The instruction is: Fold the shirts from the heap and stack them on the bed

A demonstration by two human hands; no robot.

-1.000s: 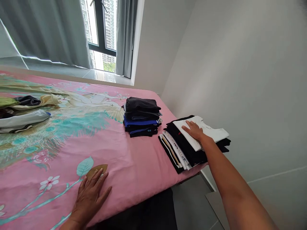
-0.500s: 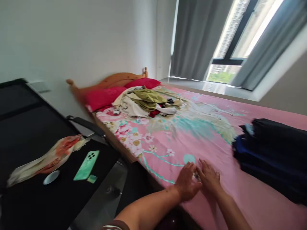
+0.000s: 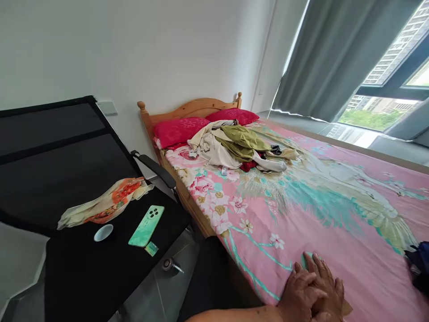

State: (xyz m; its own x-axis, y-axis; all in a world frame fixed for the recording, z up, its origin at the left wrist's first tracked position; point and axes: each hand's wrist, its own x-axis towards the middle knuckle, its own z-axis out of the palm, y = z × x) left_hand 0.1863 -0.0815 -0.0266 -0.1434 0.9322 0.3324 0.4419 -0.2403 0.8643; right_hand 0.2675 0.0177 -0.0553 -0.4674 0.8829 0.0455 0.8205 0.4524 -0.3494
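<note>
- Left hand (image 3: 299,293): lies across the right hand, fingers loosely extended, released.
- Right hand (image 3: 327,282): under the left, fingers laid out toward the sheet, released. Its palm is hidden, so can't tell how firmly it presses.
- Sheet (image 3: 375,273): pink, floral and bird print, spread over the bed; both hands are at its near edge, by a printed leaf.
- Clothes (image 3: 241,143): loose heap of olive, cream, white and some red, up by the pillows, well apart from the hands.
- Stack (image 3: 421,268): dark blue and black, on the sheet at the right edge of view, cut off; can't see the whole of it.
- Red pillows (image 3: 181,130): two, against the wooden headboard (image 3: 201,106); the heap overlaps them in view.
- Chair (image 3: 87,286): black, left of the bed. Armrest (image 3: 156,169) sits near the bed's side.
- On the seat: patterned scarf (image 3: 107,201) toward the backrest, small white dish (image 3: 103,233), green phone (image 3: 146,227), little card (image 3: 151,248) at the phone's lower end.
- Knee (image 3: 211,268): dark trousers, between chair and bed, fills that gap.
- Floor: small cylindrical item (image 3: 172,265) lying partly past the seat edge; can't tell what it is.
- Far side: grey curtain (image 3: 325,53) beside the window.
</note>
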